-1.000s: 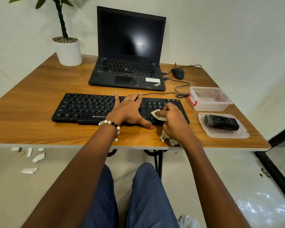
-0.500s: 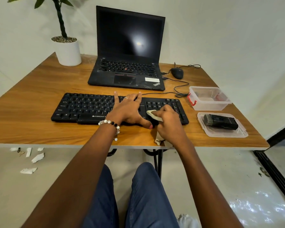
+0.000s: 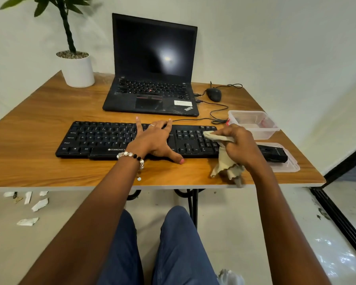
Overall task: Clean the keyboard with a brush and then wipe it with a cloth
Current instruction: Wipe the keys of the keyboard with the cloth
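A black keyboard (image 3: 103, 138) lies across the near part of the wooden table. My left hand (image 3: 154, 140) rests flat on its middle with fingers spread and the thumb on the table in front. My right hand (image 3: 239, 145) grips a beige cloth (image 3: 224, 161) and presses one end of it onto the number pad at the keyboard's right end. The rest of the cloth hangs down toward the table's front edge. A black brush (image 3: 275, 154) lies on a clear plastic lid (image 3: 290, 165) right of the keyboard, partly hidden behind my right hand.
An open black laptop (image 3: 152, 93) stands behind the keyboard, with a wired mouse (image 3: 214, 94) at its right. A clear plastic box (image 3: 255, 124) sits at the right edge. A potted plant (image 3: 77, 68) is at the back left. Paper scraps (image 3: 32, 204) lie on the floor.
My right hand has slid the cloth to the right, from the keys beside my left thumb onto the number pad. My left hand has stayed on the keyboard.
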